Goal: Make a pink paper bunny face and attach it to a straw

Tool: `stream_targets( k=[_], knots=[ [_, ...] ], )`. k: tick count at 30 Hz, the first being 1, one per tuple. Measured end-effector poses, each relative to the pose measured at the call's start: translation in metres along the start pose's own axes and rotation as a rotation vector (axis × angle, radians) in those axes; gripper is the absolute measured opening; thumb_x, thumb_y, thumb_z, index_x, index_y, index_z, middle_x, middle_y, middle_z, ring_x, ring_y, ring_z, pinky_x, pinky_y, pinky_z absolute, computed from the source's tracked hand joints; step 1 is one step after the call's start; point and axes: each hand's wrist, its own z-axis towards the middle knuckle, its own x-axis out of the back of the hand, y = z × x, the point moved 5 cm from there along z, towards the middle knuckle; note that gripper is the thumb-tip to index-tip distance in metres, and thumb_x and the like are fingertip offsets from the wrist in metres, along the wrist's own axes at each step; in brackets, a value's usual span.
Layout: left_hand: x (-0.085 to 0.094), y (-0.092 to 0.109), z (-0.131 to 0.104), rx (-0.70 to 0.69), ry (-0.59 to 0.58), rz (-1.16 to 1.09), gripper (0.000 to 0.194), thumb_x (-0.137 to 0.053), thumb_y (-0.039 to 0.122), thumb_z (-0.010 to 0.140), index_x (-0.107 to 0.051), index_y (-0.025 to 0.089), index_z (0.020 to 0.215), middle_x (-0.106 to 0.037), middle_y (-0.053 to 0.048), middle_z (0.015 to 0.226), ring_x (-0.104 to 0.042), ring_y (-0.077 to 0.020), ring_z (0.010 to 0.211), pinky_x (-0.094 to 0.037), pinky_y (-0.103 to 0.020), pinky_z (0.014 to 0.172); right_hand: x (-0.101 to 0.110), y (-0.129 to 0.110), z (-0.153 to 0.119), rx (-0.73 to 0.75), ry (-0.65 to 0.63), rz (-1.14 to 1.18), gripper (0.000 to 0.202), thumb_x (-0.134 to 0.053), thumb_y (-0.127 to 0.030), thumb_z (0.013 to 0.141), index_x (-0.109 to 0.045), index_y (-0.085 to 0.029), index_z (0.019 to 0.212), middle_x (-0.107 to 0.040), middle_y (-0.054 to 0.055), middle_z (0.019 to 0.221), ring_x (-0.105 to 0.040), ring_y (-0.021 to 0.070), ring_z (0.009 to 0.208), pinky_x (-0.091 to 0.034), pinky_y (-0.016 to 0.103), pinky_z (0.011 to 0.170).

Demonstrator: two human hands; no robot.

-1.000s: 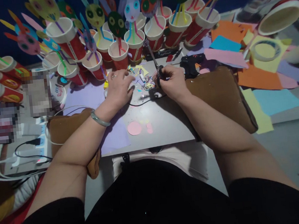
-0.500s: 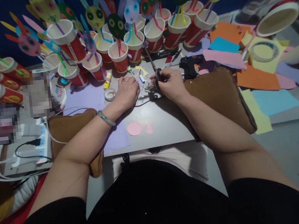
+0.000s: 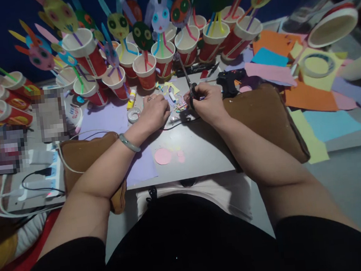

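Observation:
My right hand (image 3: 208, 101) is closed on black-handled scissors (image 3: 184, 72), whose blades point up and away toward the paper cups. Across from it, my left hand (image 3: 155, 111) rests on the tabletop with its fingers curled; whatever is under the fingertips is hidden. Small coloured paper scraps (image 3: 181, 105) lie between the two hands. Beside the left hand are a roll of clear tape (image 3: 134, 114) and a yellow glue stick (image 3: 131, 98). Nearer to me lie a pink paper circle (image 3: 163, 156) and smaller pink pieces (image 3: 180, 156).
Red paper cups (image 3: 146, 77) with paper animal faces on straws stand along the back. Coloured paper sheets (image 3: 311, 97) are piled at right, past a brown cushion (image 3: 262, 123). A power strip (image 3: 54, 175) with cables sits at left. A black glue gun-like object (image 3: 229, 82) lies behind the cushion.
The view has shifted slightly, so the cups and power strip at left appear a little farther right. Both hands and the scissors keep nearly the same place.

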Motion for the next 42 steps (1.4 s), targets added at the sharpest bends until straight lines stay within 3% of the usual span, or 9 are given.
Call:
stream_targets(
  k=[5,8,12,17,23,36,39,42],
  knots=[
    [-0.005,0.002,0.0,0.026,0.009,0.009,0.018,-0.05,0.017,0.093,-0.067,0.016,0.088,-0.067,-0.016,0.114,-0.055,-0.0342,0.12,-0.035,-0.053,0.108,0.0,-0.003,-0.001,0.011,-0.005,0.01,0.021,-0.075,-0.028,0.075,-0.058,-0.024,0.063,-0.062,0.001,0.07,-0.055,0.0173,0.069,-0.051,0.036,0.069],
    [0.001,0.0,0.0,0.046,0.067,-0.059,0.015,-0.052,0.018,0.093,-0.066,0.018,0.087,-0.068,-0.015,0.114,-0.056,-0.0324,0.119,-0.038,-0.051,0.107,0.001,-0.008,-0.001,0.007,-0.015,0.027,0.02,-0.076,-0.03,0.075,-0.06,-0.024,0.064,-0.063,0.001,0.072,-0.056,0.0174,0.07,-0.051,0.035,0.069],
    [0.018,-0.002,0.002,0.074,0.163,-0.433,0.01,-0.061,0.02,0.089,-0.062,0.019,0.08,-0.07,-0.006,0.095,-0.062,-0.0218,0.099,-0.047,-0.038,0.094,-0.001,-0.021,-0.003,-0.019,-0.086,0.122,0.021,-0.078,-0.039,0.075,-0.066,-0.023,0.067,-0.066,0.002,0.074,-0.059,0.0183,0.072,-0.051,0.035,0.07],
    [0.02,0.004,-0.002,0.184,-0.044,-1.061,0.017,-0.07,0.032,0.086,-0.064,0.019,0.077,-0.065,0.001,0.072,-0.055,-0.0105,0.064,-0.044,-0.025,0.064,-0.002,-0.034,-0.006,-0.019,-0.169,0.225,0.027,-0.083,-0.049,0.071,-0.073,-0.024,0.072,-0.066,0.001,0.074,-0.059,0.0177,0.071,-0.05,0.035,0.071],
    [0.007,0.006,-0.007,0.236,-0.223,-1.313,0.023,-0.078,0.033,0.079,-0.064,0.018,0.07,-0.065,0.0,0.067,-0.053,-0.0078,0.057,-0.036,-0.022,0.053,-0.004,-0.037,-0.01,0.05,-0.2,0.267,0.033,-0.086,-0.056,0.069,-0.076,-0.026,0.077,-0.065,0.001,0.077,-0.059,0.0184,0.075,-0.05,0.036,0.075],
    [0.01,0.014,-0.01,0.258,-0.285,-1.482,0.03,-0.086,0.031,0.075,-0.063,0.015,0.065,-0.06,0.003,0.06,-0.051,-0.0048,0.055,-0.042,-0.019,0.057,-0.003,-0.041,-0.011,0.082,-0.176,0.358,0.041,-0.087,-0.059,0.07,-0.07,-0.021,0.07,-0.061,0.0,0.075,-0.055,0.0159,0.073,-0.047,0.034,0.074],
    [0.009,0.012,-0.009,0.263,-0.251,-1.458,0.028,-0.083,0.035,0.078,-0.066,0.015,0.069,-0.064,0.001,0.063,-0.056,-0.0064,0.057,-0.043,-0.02,0.057,-0.003,-0.043,-0.012,0.07,-0.18,0.362,0.038,-0.086,-0.055,0.073,-0.069,-0.021,0.069,-0.062,0.0,0.074,-0.055,0.0156,0.073,-0.047,0.033,0.075],
    [0.01,0.009,-0.008,0.241,-0.156,-1.389,0.038,-0.074,0.05,0.087,-0.067,0.015,0.073,-0.069,-0.001,0.069,-0.062,-0.0097,0.062,-0.047,-0.023,0.06,-0.002,-0.044,-0.012,0.046,-0.164,0.381,0.035,-0.085,-0.051,0.075,-0.069,-0.02,0.068,-0.061,0.0,0.073,-0.054,0.0145,0.072,-0.046,0.032,0.074]
  ],
)
